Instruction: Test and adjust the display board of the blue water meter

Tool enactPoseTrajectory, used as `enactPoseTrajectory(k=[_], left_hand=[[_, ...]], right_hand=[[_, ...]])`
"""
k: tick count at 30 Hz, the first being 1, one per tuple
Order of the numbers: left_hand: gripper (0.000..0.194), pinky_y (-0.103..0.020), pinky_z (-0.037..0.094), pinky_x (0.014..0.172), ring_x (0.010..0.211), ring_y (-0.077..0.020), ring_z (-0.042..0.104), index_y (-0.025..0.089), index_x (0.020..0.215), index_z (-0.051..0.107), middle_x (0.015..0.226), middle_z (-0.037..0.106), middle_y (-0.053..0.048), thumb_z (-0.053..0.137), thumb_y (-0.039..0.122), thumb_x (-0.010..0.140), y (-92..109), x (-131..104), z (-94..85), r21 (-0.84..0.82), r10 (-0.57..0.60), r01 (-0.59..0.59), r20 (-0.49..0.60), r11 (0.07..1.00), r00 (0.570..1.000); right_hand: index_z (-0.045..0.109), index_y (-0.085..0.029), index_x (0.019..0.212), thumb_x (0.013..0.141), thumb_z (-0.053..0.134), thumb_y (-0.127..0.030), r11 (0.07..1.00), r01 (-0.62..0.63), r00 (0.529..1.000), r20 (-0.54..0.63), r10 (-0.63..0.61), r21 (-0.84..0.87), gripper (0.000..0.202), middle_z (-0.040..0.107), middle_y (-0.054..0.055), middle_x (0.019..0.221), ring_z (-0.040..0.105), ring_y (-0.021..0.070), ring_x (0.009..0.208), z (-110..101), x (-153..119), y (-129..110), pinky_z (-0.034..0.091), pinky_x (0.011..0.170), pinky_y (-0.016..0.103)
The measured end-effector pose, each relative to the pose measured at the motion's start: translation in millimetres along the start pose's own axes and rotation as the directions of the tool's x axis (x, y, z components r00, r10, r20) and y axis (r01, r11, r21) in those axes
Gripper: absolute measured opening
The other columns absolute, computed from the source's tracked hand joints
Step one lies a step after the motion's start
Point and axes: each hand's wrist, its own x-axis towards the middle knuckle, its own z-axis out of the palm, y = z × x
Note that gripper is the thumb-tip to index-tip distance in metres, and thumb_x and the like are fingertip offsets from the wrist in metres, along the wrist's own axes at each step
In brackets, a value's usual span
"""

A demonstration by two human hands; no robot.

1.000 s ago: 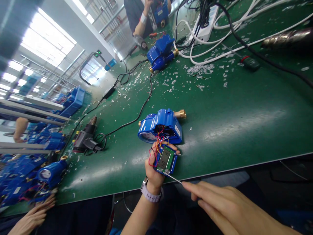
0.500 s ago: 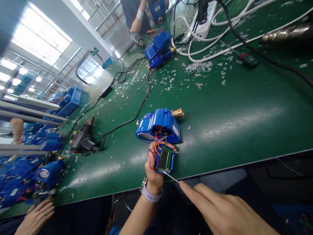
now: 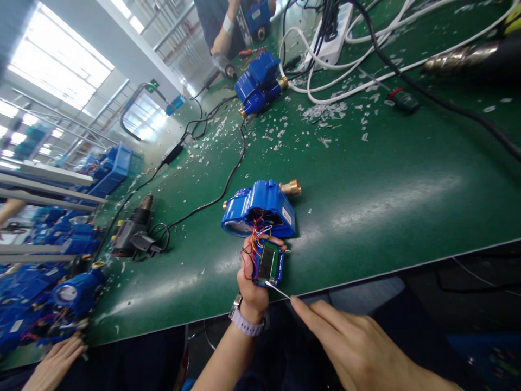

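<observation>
My left hand (image 3: 254,290) is closed around a small blue housing holding a green circuit board (image 3: 270,262) with a dark display. Red, yellow and white wires (image 3: 257,234) run from it into the open side of a blue water meter (image 3: 260,206) with brass pipe ends, lying on the bench just beyond. Between the fingers of my right hand (image 3: 350,336) is a thin, pale stick-like tool (image 3: 280,290); its far end meets the board's near edge. The grip hides the rear of this tool, so its exact kind is unclear.
Left of the meter lies a heat gun (image 3: 136,231) with a black cord. A second water meter (image 3: 260,84), white cables, a power strip (image 3: 331,41) and a screwdriver (image 3: 402,100) lie farther back. Blue meters are piled at left, near another person's hand (image 3: 61,361).
The view has shifted slightly, moving the scene a little left. Both hands keep their hold, and the tool's tip stays at the board's near edge.
</observation>
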Motion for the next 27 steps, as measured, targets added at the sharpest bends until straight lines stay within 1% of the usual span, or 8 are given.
enactPoseTrajectory(k=[2, 4, 8, 10, 13, 15, 21, 27], left_hand=[[0.043, -0.039, 0.055, 0.078, 0.081, -0.0250, 0.067, 0.018, 0.101, 0.062, 0.089, 0.071, -0.008, 0.048, 0.056, 0.089, 0, 0, -0.7, -0.006, 0.002, -0.002, 0.016, 1.000, 1.000], [0.043, -0.039, 0.054, 0.080, 0.082, -0.0253, 0.068, 0.017, 0.101, 0.062, 0.090, 0.071, -0.008, 0.048, 0.056, 0.089, 0, 0, -1.6, -0.007, -0.003, 0.003, 0.023, 1.000, 1.000], [0.045, -0.041, 0.054, 0.082, 0.083, -0.0263, 0.067, 0.016, 0.101, 0.063, 0.090, 0.070, -0.008, 0.048, 0.056, 0.087, 1, -1, -2.9, -0.021, -0.028, 0.028, 0.006, 0.999, 1.000], [0.042, -0.041, 0.053, 0.082, 0.083, -0.0265, 0.067, 0.017, 0.099, 0.063, 0.089, 0.070, -0.008, 0.050, 0.054, 0.086, 1, -1, -2.9, -0.024, -0.040, 0.040, -0.006, 0.999, 0.999], [0.036, -0.041, 0.054, 0.079, 0.079, -0.0262, 0.068, 0.016, 0.097, 0.062, 0.087, 0.071, -0.009, 0.050, 0.048, 0.084, 2, 1, -2.2, -0.060, -0.057, 0.056, -0.011, 0.997, 0.998], [0.037, -0.042, 0.053, 0.079, 0.078, -0.0266, 0.067, 0.016, 0.098, 0.061, 0.086, 0.071, -0.009, 0.049, 0.048, 0.082, 2, 1, -1.7, -0.115, -0.084, 0.084, 0.004, 0.990, 0.996], [0.042, -0.044, 0.051, 0.079, 0.075, -0.0268, 0.066, 0.015, 0.097, 0.061, 0.082, 0.070, -0.010, 0.045, 0.050, 0.079, 4, 4, -0.1, -0.191, -0.167, 0.167, 0.018, 0.967, 0.986], [0.041, -0.046, 0.051, 0.081, 0.077, -0.0279, 0.066, 0.017, 0.095, 0.060, 0.082, 0.070, -0.009, 0.045, 0.051, 0.079, 6, 4, 1.5, -0.185, -0.188, 0.188, 0.019, 0.965, 0.982]], right_hand=[[0.056, -0.007, 0.131, 0.087, 0.032, -0.002, 0.976, -0.069, 0.998, 0.001, 0.070, 0.205, 0.050, 0.067, 0.010, 0.091, 0.068, 0.0178, 0.077, 1, 3, 0, 0.060, 0.072, 0.025], [0.057, -0.007, 0.129, 0.091, 0.033, -0.005, 0.951, -0.096, 0.995, 0.004, 0.100, 0.293, 0.045, 0.067, 0.009, 0.087, 0.068, 0.0171, 0.077, 2, 6, 1, 0.060, 0.073, 0.024], [0.054, 0.000, 0.131, 0.082, 0.028, 0.003, 0.997, 0.075, 0.997, -0.028, -0.076, -0.020, 0.056, 0.067, 0.017, 0.102, 0.070, 0.0241, 0.081, 8, 3, 7, 0.062, 0.070, 0.035], [0.054, 0.000, 0.132, 0.081, 0.028, 0.003, 0.995, 0.094, 0.995, -0.031, -0.095, -0.039, 0.057, 0.067, 0.018, 0.103, 0.069, 0.0247, 0.083, 10, 2, 8, 0.062, 0.070, 0.035], [0.055, -0.004, 0.131, 0.088, 0.033, -0.002, 0.969, -0.021, 0.999, -0.037, 0.031, 0.245, 0.048, 0.067, 0.012, 0.092, 0.068, 0.0196, 0.081, 12, 6, 6, 0.060, 0.072, 0.028], [0.055, -0.006, 0.131, 0.091, 0.034, -0.004, 0.935, -0.044, 0.998, -0.033, 0.059, 0.351, 0.045, 0.066, 0.010, 0.091, 0.067, 0.0179, 0.081, 13, 10, 5, 0.059, 0.073, 0.026], [0.049, -0.007, 0.137, 0.090, 0.029, -0.001, 0.996, 0.060, 0.998, 0.000, -0.060, 0.063, 0.051, 0.066, 0.013, 0.103, 0.069, 0.0242, 0.082, 16, 18, 6, 0.060, 0.062, 0.034], [0.037, -0.016, 0.145, 0.093, 0.034, -0.007, 0.991, -0.087, 0.990, 0.123, 0.074, 0.100, 0.053, 0.065, 0.012, 0.117, 0.068, 0.0250, 0.092, -1, 26, 4, 0.059, 0.075, 0.039]])
